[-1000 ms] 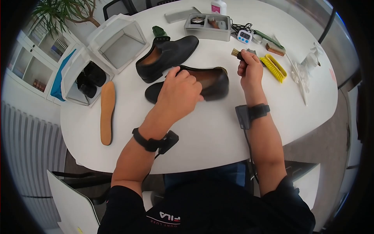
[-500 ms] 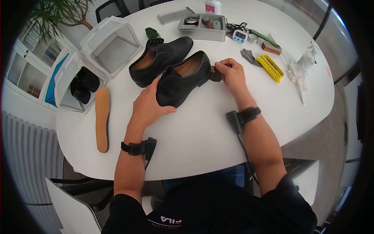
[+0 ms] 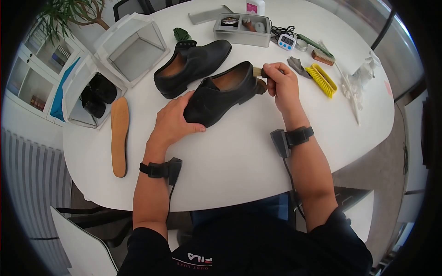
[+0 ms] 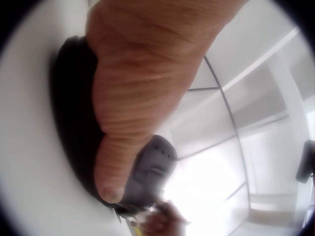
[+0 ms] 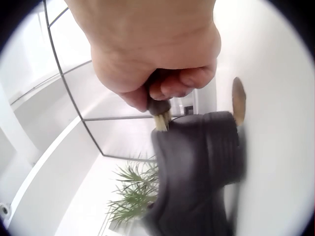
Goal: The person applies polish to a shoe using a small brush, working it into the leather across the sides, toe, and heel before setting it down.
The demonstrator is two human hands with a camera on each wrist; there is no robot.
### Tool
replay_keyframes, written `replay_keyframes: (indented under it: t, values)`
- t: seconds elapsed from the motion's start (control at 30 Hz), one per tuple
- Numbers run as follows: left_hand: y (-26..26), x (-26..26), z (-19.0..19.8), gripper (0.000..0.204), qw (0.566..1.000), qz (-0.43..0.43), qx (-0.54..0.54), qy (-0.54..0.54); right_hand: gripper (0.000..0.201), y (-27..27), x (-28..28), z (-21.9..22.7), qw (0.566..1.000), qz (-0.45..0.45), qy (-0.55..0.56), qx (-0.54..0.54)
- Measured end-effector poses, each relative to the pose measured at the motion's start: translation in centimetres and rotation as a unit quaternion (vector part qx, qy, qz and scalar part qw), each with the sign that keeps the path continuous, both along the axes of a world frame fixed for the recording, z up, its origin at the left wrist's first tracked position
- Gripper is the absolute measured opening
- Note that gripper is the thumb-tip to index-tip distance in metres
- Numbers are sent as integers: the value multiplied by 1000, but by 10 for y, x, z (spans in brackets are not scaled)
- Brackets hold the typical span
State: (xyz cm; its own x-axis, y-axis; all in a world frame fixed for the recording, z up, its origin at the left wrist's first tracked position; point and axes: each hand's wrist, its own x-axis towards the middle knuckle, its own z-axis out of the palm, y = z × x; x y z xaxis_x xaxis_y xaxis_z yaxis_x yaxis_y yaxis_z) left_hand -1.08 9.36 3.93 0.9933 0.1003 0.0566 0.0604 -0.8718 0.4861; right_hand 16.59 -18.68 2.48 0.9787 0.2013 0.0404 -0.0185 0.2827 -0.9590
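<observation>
A black leather shoe (image 3: 216, 99) lies at an angle on the white table, its toe toward me. My left hand (image 3: 172, 120) grips the toe, thumb on the near side and fingers on the far side; the left wrist view shows the thumb (image 4: 114, 167) along the shoe's edge. My right hand (image 3: 285, 87) pinches a small brush (image 5: 161, 120) with pale bristles and a dark handle. Its bristles meet the upper back of the heel, near the opening. Behind stands the second black shoe (image 3: 202, 60). The right hand's curled fingers cover most of the brush handle.
A tan insole (image 3: 119, 138) lies at the left, near white boxes, one with dark shoes (image 3: 99, 94). At the back are a metal tin (image 3: 241, 37) and a green brush (image 3: 182, 34). A timer (image 3: 286, 42), grey cloth (image 3: 298, 66) and yellow brush (image 3: 321, 80) lie at the right.
The left hand has moved from above the shoe to its toe, and the shoe has turned, heel away. The brush came left to the heel, then up to its top edge.
</observation>
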Motion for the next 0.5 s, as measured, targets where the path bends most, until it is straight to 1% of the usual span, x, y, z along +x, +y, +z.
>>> replay_keyframes:
  t: [0.03,0.07,0.1,0.17,0.23,0.3,0.37,0.4,0.43,0.5]
  values:
    - [0,1,0,123,1000,-1,1,-1,23,-3,5,-6,1000,-2,0,1]
    - [0,2,0,123,1000,-2,1,-4,22,-8,12,-14,997,7,44,-59]
    - [0,2,-3,123,1000,-3,2,-6,22,-9,13,-12,989,16,87,-118]
    - [3,0,-11,109,997,-7,16,-69,21,-10,14,-9,990,15,85,-109]
    - [1,0,-3,110,998,-9,15,-53,20,-9,8,3,995,45,59,65]
    - [-1,-1,-4,110,999,-14,13,-34,21,-5,6,4,996,30,52,65]
    - [0,0,-5,111,998,-13,7,-57,22,-4,13,-3,993,-9,42,-106]
    - [0,0,-5,111,998,-14,9,-59,23,-5,14,-5,983,13,60,-171]
    - [0,0,-6,110,998,-13,7,-62,23,-7,16,-6,984,11,58,-170]
    - [0,0,-5,110,998,-9,3,-66,22,-8,18,-2,998,28,57,-7]
